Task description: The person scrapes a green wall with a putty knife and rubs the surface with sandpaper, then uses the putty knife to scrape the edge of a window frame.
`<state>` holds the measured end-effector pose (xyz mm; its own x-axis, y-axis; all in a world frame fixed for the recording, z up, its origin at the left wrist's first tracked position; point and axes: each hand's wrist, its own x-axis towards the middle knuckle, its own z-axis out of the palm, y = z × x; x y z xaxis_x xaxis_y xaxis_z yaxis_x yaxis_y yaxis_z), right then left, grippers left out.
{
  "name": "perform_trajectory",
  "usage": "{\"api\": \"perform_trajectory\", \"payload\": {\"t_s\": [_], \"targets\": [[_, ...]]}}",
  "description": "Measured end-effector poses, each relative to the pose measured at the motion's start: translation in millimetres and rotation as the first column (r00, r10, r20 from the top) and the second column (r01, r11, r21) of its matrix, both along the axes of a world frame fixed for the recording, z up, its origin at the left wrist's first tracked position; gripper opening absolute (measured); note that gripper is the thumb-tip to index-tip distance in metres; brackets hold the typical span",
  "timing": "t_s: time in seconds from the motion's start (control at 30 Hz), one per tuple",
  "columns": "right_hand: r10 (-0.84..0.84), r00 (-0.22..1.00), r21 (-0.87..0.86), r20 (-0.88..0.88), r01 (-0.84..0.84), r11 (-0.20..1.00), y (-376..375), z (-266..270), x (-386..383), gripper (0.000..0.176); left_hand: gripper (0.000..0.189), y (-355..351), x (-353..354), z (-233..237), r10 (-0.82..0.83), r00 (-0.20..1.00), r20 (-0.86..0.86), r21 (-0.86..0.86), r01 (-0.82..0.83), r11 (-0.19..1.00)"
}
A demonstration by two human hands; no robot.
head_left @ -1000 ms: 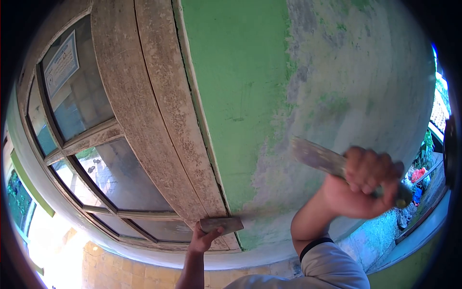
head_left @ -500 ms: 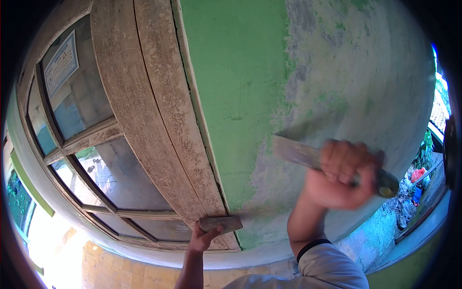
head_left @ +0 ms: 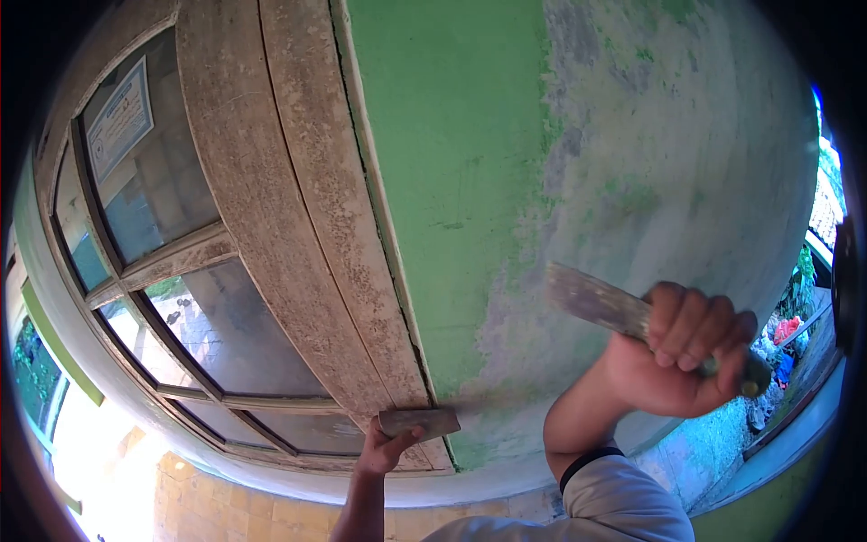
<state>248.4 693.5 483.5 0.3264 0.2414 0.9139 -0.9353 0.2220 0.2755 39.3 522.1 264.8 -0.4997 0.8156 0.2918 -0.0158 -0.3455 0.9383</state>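
Observation:
My right hand (head_left: pixel 677 352) is wrapped round the dark handle of a scraper (head_left: pixel 596 298), its broad, worn blade pointing up and left in front of the wall (head_left: pixel 623 226). The handle's end sticks out below my little finger. Behind the blade the wall is patchy, bare grey with green remnants, while smooth green paint (head_left: pixel 452 181) covers the strip beside the window frame. Lower down, my left hand (head_left: pixel 384 447) grips a flat, rectangular, greyish-brown piece (head_left: pixel 441 421), thumb across its front. That piece overlaps the lower corner of the wooden frame (head_left: pixel 316 217) in this view.
To the left are window panes (head_left: pixel 226 325) in wooden bars, one bearing a paper notice (head_left: pixel 120 120). Yellowish floor tiles (head_left: pixel 235 497) lie below. At the far right, a heap of debris (head_left: pixel 768 388) with red and blue bits sits past the wall.
My right hand and the scraper have moved right and a little down, with the blade drawn back from the edge of the green paint. The left hand keeps its place at the frame.

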Motion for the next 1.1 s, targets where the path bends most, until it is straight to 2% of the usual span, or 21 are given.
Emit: {"api": "perform_trajectory", "payload": {"t_s": [0.07, 0.1, 0.13, 0.2, 0.23, 0.3, 0.4, 0.53, 0.67, 0.73, 0.77, 0.8, 0.87, 0.93, 1.0, 1.03, 1.07, 1.1], "targets": [[-0.031, 0.998, 0.002, -0.053, 0.031, 1.000, 2, -1, -1, 0.019, 0.026, -1, 2, 2, -0.013, 1.000, -0.009, -0.009, 0.013, 1.000], [-0.099, 0.995, -0.043, 0.033, 0.100, 0.994, 5, -1, -17, 0.021, 0.026, 0, 2, 2, -0.015, 1.000, -0.007, -0.010, 0.015, 1.000], [-0.102, 0.994, -0.045, 0.033, 0.103, 0.994, 4, 1, -19, 0.021, 0.027, 0, 2, 1, -0.019, 1.000, 0.001, -0.006, 0.019, 1.000], [0.033, 0.995, -0.031, 0.091, -0.030, 0.999, 1, 4, -21, 0.022, 0.027, 0, 1, 1, -0.021, 1.000, 0.006, 0.001, 0.021, 1.000], [0.034, 0.995, -0.031, 0.089, -0.032, 0.999, -1, 4, -15, 0.022, 0.028, -1, 1, -1, -0.012, 1.000, 0.000, -0.007, 0.012, 1.000], [-0.015, 0.999, 0.023, -0.044, 0.016, 1.000, -4, 2, 0, 0.019, 0.029, 0, 0, 1, -0.001, 1.000, -0.008, -0.008, 0.001, 1.000], [-0.054, 0.998, -0.004, -0.013, 0.053, 0.999, 6, -1, -15, 0.018, 0.032, 0, 2, 2, -0.026, 1.000, -0.006, 0.002, 0.026, 1.000], [-0.012, 0.998, 0.011, 0.059, 0.012, 1.000, 5, 7, -13, 0.018, 0.033, 0, -2, -4, -0.014, 1.000, -0.012, -0.015, 0.014, 1.000], [0.033, 0.998, 0.054, -0.048, -0.030, 0.998, 9, 4, 3, 0.015, 0.032, 0, -1, -2, -0.015, 0.999, -0.028, 0.005, 0.015, 1.000], [0.010, 0.999, 0.015, 0.040, -0.011, 1.000, 9, 3, -25, 0.016, 0.032, 1, 0, -3, -0.005, 1.000, -0.004, -0.005, 0.005, 1.000], [0.111, 0.985, -0.013, 0.129, -0.110, 0.994, 7, 3, -32, 0.018, 0.032, 0, 0, -4, 0.001, 1.000, 0.018, -0.016, -0.001, 1.000], [0.110, 0.986, -0.017, 0.126, -0.109, 0.994, 5, 3, -28, 0.018, 0.032, 0, 1, -3, 0.000, 1.000, 0.015, -0.020, 0.000, 1.000], [-0.037, 0.998, -0.014, 0.043, 0.037, 0.999, -5, 4, -14, 0.018, 0.030, 0, 2, 0, 0.009, 1.000, -0.006, -0.014, -0.009, 1.000], [-0.011, 1.000, 0.006, 0.018, 0.011, 1.000, -3, 7, 3, 0.019, 0.030, 1, -2, -3, 0.005, 1.000, -0.015, 0.001, -0.005, 1.000], [-0.058, 0.995, 0.014, -0.078, 0.060, 0.998, 3, 6, 3, 0.019, 0.029, 1, -1, -5, -0.003, 1.000, -0.015, 0.012, 0.003, 1.000], [-0.022, 0.999, -0.030, 0.031, 0.023, 0.999, 5, 6, -15, 0.019, 0.024, 2, 1, -3, -0.007, 1.000, 0.000, 0.030, 0.007, 1.000], [-0.023, 0.999, -0.035, 0.034, 0.025, 0.999, 4, 6, -21, 0.019, 0.019, 2, 2, -2, -0.011, 1.000, 0.014, 0.046, 0.011, 0.999], [0.061, 0.993, -0.035, 0.104, -0.057, 0.998, 2, 6, -26, 0.020, 0.019, 2, 3, -3, -0.012, 1.000, 0.015, 0.040, 0.012, 0.999]]}}
